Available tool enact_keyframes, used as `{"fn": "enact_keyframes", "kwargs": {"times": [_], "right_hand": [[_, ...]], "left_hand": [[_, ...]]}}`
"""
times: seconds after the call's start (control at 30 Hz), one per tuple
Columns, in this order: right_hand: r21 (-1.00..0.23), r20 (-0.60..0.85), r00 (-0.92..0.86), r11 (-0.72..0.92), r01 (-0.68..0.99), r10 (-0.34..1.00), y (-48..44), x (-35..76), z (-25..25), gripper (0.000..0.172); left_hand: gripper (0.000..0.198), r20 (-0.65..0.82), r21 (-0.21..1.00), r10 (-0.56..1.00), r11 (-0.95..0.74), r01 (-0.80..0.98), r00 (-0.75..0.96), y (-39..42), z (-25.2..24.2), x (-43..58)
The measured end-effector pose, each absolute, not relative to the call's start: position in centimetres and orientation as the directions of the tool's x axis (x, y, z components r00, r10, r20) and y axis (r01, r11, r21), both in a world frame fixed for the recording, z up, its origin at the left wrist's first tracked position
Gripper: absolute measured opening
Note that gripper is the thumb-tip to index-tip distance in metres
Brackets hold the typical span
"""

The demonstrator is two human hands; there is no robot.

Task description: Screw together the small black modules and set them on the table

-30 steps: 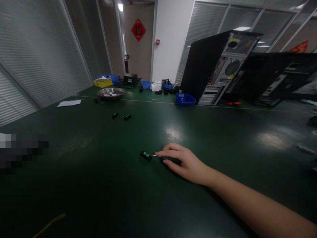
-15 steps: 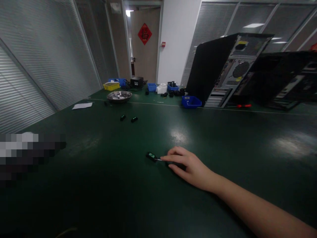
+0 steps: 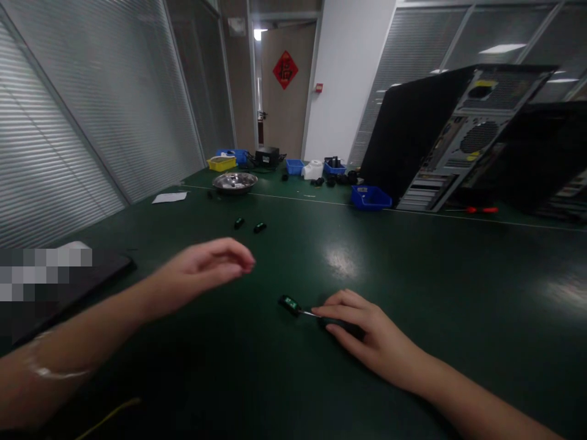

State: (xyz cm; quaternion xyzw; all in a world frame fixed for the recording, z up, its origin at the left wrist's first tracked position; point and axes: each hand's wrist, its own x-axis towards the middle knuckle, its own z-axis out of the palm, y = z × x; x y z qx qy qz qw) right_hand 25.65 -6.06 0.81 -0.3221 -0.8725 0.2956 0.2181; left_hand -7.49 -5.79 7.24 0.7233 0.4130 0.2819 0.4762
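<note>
With the left hand (image 3: 206,264), open and seemingly empty, better to steady the small black part (image 3: 290,304), then keep the black-handled tool (image 3: 343,328), gripped in the right hand (image 3: 367,333), straight in line with it. Find the part between both hands, just beyond the right fingertips, well in from the table's (image 3: 275,379) far edge.

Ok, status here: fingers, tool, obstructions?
Right fingers gripping dark-handled tool, tip at small black part. Left fingers half-curled, apparently empty. Nothing visibly blocking.
</note>
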Motion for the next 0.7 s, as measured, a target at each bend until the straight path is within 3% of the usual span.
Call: {"fn": "enact_keyframes", "kwargs": {"times": [0.03,0.1,0.17,0.23,0.33,0.57,0.7], "right_hand": [[-0.676,0.193,-0.687,0.603,0.424,0.700,-6.1,25.7,0.9,0.031],[-0.714,0.208,-0.663,0.575,0.400,0.719,-6.1,25.7,0.9,0.030],[-0.749,0.217,-0.642,0.548,0.374,0.735,-5.9,25.6,0.9,0.030],[-0.770,0.222,-0.613,0.522,0.367,0.759,-5.7,25.4,0.9,0.030],[-0.791,0.202,-0.579,0.480,0.378,0.790,-5.3,25.1,1.0,0.031],[-0.811,0.204,-0.598,0.476,0.340,0.775,-5.4,25.3,1.0,0.032],[-0.752,0.172,-0.641,0.520,0.405,0.748,-5.8,25.4,1.0,0.036]], "left_hand": [[0.029,0.065,0.883,0.830,-0.306,0.355,0.554,-4.9,6.8,-6.2],[0.057,0.077,0.765,0.713,-0.491,0.418,0.697,-3.4,5.5,-3.7],[0.066,0.071,0.711,0.649,-0.565,0.418,0.757,-2.5,3.9,-2.0],[0.056,0.044,0.689,0.621,-0.586,0.426,0.782,-2.1,2.5,-1.3],[0.018,0.073,0.680,0.647,-0.589,0.436,0.759,-2.2,0.9,-1.6],[0.017,0.111,0.719,0.694,-0.550,0.425,0.711,-3.2,-0.4,-1.3],[0.014,0.093,0.719,0.717,-0.529,0.452,0.691,-3.8,-0.2,-1.1]]}}
